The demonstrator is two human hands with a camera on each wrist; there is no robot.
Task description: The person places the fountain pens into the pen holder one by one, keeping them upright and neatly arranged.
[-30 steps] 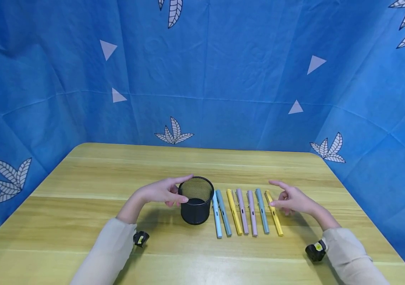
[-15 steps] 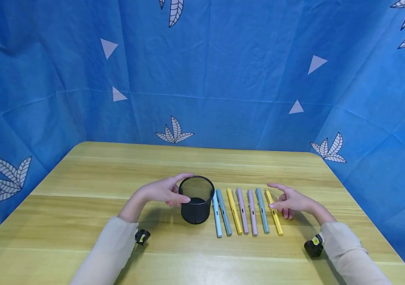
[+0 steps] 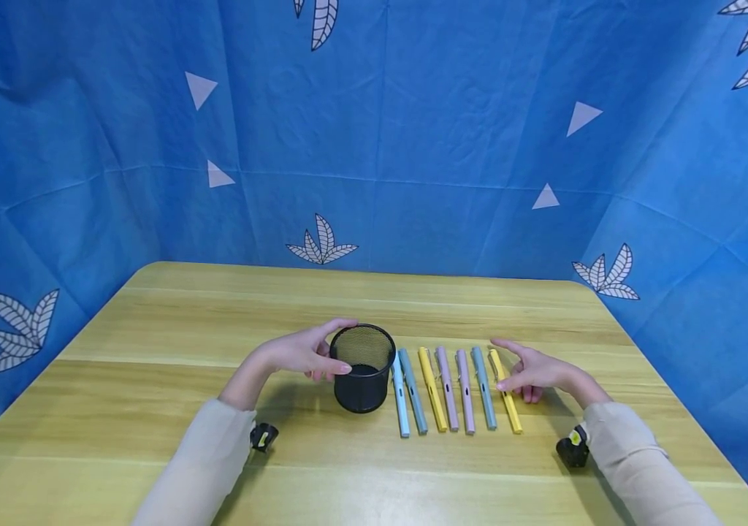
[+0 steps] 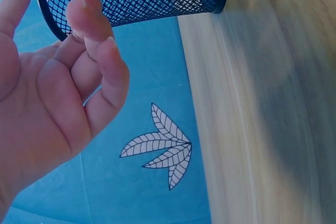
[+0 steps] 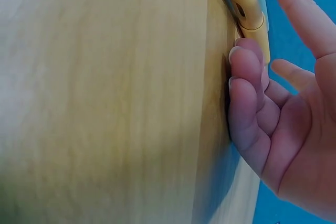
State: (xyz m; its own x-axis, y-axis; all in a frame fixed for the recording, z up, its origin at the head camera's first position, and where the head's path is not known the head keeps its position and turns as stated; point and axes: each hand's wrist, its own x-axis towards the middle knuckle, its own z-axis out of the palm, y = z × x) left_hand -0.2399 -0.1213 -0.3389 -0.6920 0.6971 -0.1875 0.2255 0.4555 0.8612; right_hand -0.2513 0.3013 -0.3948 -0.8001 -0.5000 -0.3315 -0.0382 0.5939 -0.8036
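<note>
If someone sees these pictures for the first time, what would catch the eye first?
Probably the row of seven pastel pens lying side by side at the middle of the wooden table, with a black mesh cup standing just left of them. The left hand is at the cup; the right hand reaches the rightmost yellow pen.

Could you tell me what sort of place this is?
Probably a staged recording booth, not a real office: blue printed cloth screens a wooden table on three sides, with a mesh pen cup and a neat row of pens.

Staged booth (blue backdrop (image 3: 413, 146), table (image 3: 150, 409))
</note>
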